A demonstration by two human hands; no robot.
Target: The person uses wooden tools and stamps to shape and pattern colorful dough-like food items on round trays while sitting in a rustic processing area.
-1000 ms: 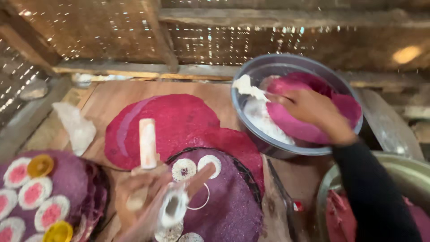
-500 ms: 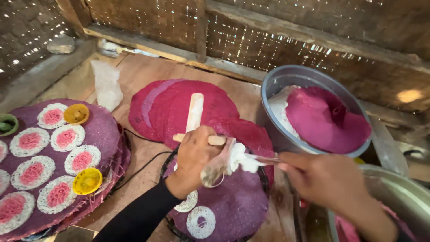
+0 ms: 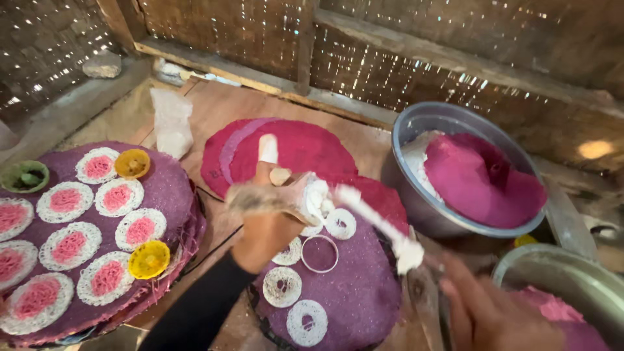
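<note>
White dough (image 3: pixel 318 198) sits packed in the end of a small press (image 3: pixel 276 195) that the left hand (image 3: pixel 266 224) grips, fingers wrapped around the tool and its pale upright handle (image 3: pixel 267 148). A stick smeared with the same white dough (image 3: pixel 377 221) slants from the press toward the right hand (image 3: pixel 491 312), which is blurred at the lower right; its fingers seem closed on the stick's lower end, though the grip is unclear. Below the press lies a purple woven mat (image 3: pixel 357 292) bearing several white lacy rings (image 3: pixel 283 286) and a thin metal ring (image 3: pixel 320 253). Near the left edge of the wooden board (image 3: pixel 221 107), another purple mat (image 3: pixel 162 188) carries pink-centred white rounds (image 3: pixel 118 196) and small yellow cups (image 3: pixel 148 259). Red mats (image 3: pixel 299 146) lie behind the press. At the right, a metal bowl (image 3: pixel 416 123) holds white and pink dough (image 3: pixel 481 179).
</note>
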